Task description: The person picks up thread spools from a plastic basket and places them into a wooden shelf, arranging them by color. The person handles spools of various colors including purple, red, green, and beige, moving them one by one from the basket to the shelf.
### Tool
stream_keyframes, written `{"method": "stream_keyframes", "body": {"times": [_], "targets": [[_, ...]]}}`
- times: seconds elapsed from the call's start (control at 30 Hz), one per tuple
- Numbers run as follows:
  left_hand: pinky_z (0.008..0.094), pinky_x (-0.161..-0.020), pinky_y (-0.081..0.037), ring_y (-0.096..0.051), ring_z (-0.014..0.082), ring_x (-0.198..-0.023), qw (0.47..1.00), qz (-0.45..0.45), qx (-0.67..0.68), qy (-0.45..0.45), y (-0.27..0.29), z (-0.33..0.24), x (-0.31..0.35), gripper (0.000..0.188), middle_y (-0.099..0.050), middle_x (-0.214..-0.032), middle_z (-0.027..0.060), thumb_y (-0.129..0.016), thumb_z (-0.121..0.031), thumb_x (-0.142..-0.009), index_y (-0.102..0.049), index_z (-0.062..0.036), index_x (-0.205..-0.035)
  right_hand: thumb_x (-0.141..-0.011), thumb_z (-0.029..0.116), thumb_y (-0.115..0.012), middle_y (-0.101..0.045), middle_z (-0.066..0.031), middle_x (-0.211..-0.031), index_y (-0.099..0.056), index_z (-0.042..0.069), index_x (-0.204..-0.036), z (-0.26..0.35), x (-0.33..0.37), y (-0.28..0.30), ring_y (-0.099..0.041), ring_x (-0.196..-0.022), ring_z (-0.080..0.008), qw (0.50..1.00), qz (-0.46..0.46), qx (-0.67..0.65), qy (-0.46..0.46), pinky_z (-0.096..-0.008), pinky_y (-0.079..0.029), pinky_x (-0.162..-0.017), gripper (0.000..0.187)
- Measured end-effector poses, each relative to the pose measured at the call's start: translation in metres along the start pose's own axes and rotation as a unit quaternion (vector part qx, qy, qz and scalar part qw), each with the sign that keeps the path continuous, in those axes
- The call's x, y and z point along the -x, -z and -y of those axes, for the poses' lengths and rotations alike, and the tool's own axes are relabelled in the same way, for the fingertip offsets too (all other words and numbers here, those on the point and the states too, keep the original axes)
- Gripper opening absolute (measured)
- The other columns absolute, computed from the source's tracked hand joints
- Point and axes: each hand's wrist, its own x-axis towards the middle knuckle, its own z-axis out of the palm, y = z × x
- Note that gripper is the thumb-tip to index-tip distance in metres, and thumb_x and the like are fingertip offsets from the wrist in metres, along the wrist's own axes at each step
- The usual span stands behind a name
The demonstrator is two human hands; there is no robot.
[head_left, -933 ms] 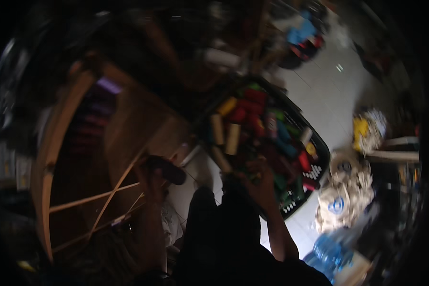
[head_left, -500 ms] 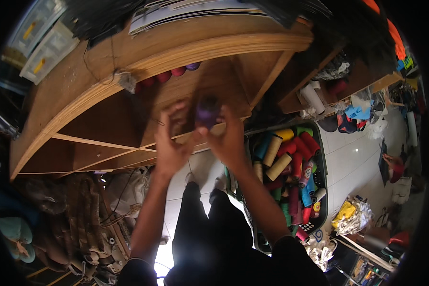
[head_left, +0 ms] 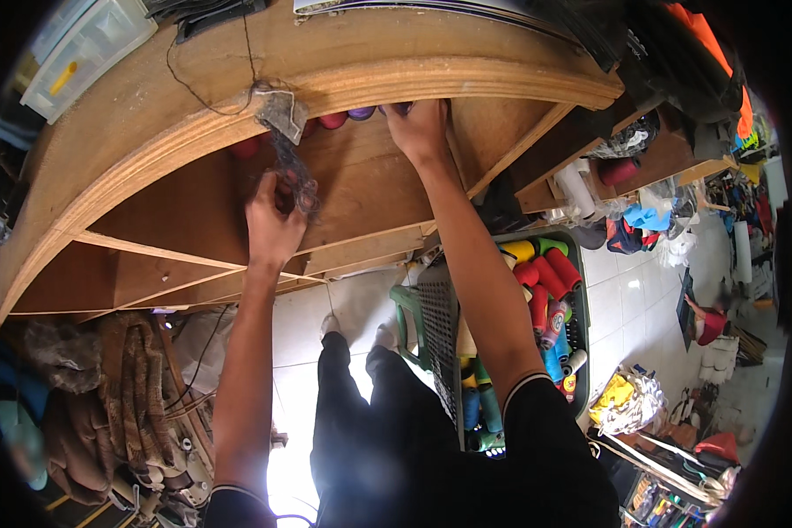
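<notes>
A: Which containers are shown, and what do they hold?

B: The curved wooden shelf point(head_left: 370, 35) has an upper compartment point(head_left: 361, 189) containing thread spools. The dark basket point(head_left: 440, 330), on the floor point(head_left: 625, 304) at the person's right, contains many more, in red, yellow, green and blue. A translucent drawer box point(head_left: 88, 53) stands on top of the shelf, its contents unclear.

A: And the counts?

B: In the compartment, one violet spool point(head_left: 361, 113) and at least two red spools point(head_left: 333, 121) show beneath the front edge, besides one dark spool point(head_left: 402, 108). The basket's load, partly covered by the right forearm point(head_left: 475, 255), cannot be counted fully; one white spool point(head_left: 575, 363) is distinct.

A: Where does the dark spool lie relative to the fingers?

B: Between the thumb and fingers of the right hand point(head_left: 419, 130), which grasp it just beside the violet spool; part of it is hidden.

A: And the left hand point(head_left: 275, 227)?

B: Its fingers are bent, at the lower end of a dark ragged strip point(head_left: 290, 163) hanging from the front edge. Whether they grip the strip cannot be told.
</notes>
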Motion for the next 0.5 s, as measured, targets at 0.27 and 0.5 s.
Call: {"method": "stream_keyframes", "body": {"times": [0.27,0.5], "targets": [[0.0271,-0.059,-0.043,-0.051,0.0107,-0.066,0.999,-0.023,-0.020,-0.030,0.000,0.000,0.002,0.028,-0.063,-0.079,0.0042,-0.078,-0.024,-0.084,-0.064,-0.0018,-0.093,-0.077,0.009,-0.079,-0.059,-0.0269,-0.118,-0.050,-0.004,-0.125,0.000,-0.001,-0.005,-0.057,-0.112,-0.0447,0.999,0.010,0.028,0.013,-0.0463,-0.047,-0.095,0.058],[0.0355,-0.059,-0.046,-0.056,0.0205,-0.063,1.000,-0.002,-0.025,-0.004,0.003,-0.009,0.001,0.029,-0.060,-0.076,0.0137,-0.079,-0.022,-0.082,-0.062,0.0008,-0.090,-0.075,0.009,-0.079,-0.050,-0.0277,-0.127,-0.039,-0.004,-0.134,-0.004,0.002,-0.007,-0.052,-0.118,-0.0441,0.999,-0.006,0.034,0.041,-0.0468,-0.044,-0.101,0.073]]}}
